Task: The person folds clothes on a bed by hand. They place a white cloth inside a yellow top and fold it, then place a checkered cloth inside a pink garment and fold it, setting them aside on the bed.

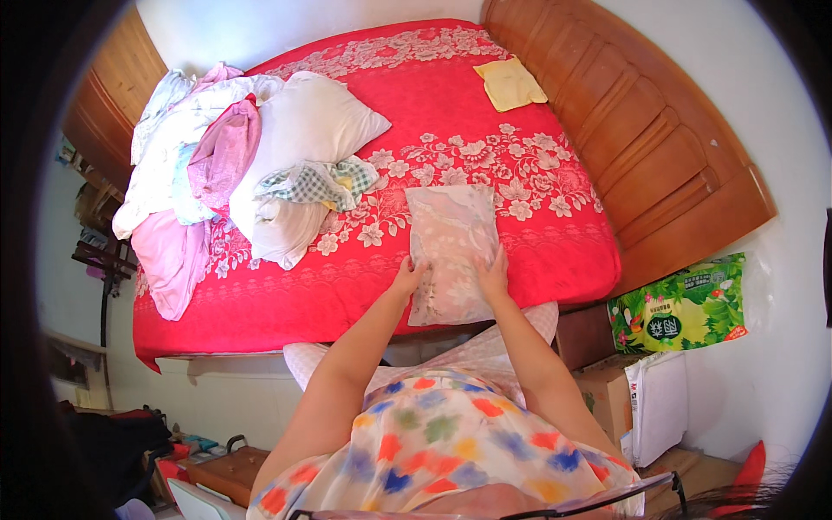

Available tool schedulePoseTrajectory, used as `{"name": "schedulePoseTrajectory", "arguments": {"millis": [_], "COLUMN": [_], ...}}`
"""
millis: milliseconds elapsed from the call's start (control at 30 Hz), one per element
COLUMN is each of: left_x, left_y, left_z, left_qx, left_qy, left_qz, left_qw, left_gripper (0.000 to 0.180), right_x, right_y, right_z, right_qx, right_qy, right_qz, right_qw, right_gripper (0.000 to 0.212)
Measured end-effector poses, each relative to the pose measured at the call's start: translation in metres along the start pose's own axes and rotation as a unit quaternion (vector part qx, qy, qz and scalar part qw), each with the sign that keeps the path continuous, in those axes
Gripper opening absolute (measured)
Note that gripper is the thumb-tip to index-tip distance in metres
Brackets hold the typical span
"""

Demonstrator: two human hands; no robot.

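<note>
- Head view: patterned cloth [452, 224], folded, on red-covered bed [416, 100].
- Person's left hand [411, 276], right hand [492, 274]: apart, touching its opposite sides; grip unclear.
- Yellow cloth [510, 84]: beyond it, rightward.

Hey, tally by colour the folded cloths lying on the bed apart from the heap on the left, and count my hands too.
Yellow folded cloth: 1
Pale patterned folded cloth: 1
Hands: 2, your left hand and right hand, at the pale cloth's side edges
Total: 4
</note>
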State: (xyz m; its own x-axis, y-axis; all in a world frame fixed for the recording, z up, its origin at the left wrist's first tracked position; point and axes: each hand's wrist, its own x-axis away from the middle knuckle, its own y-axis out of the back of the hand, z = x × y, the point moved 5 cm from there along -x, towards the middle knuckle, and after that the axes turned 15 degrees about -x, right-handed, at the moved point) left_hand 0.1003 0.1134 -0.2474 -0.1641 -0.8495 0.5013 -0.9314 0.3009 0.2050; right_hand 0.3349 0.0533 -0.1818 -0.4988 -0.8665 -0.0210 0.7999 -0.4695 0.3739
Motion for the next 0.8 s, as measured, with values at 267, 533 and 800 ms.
{"name": "schedulePoseTrajectory", "arguments": {"millis": [267, 533, 800], "left_x": [0.026, 0.055, 0.033], "left_y": [-0.036, -0.038, -0.065], "left_z": [-0.038, -0.076, -0.135], "left_qx": [0.106, 0.21, 0.267], "left_qy": [0.035, -0.03, -0.043], "left_qz": [0.005, 0.06, 0.109], "left_qw": [0.994, 0.975, 0.956], "left_gripper": [0.046, 0.047, 0.065], "right_x": [0.008, 0.017, -0.025], "right_y": [-0.021, 0.01, 0.054], "right_z": [-0.012, 0.036, 0.07], "right_qx": [-0.44, -0.507, -0.48], "right_qy": [-0.122, -0.119, -0.052], "right_qz": [0.065, 0.045, -0.026], "right_qw": [0.887, 0.853, 0.876], "right_gripper": [0.055, 0.046, 0.048]}}
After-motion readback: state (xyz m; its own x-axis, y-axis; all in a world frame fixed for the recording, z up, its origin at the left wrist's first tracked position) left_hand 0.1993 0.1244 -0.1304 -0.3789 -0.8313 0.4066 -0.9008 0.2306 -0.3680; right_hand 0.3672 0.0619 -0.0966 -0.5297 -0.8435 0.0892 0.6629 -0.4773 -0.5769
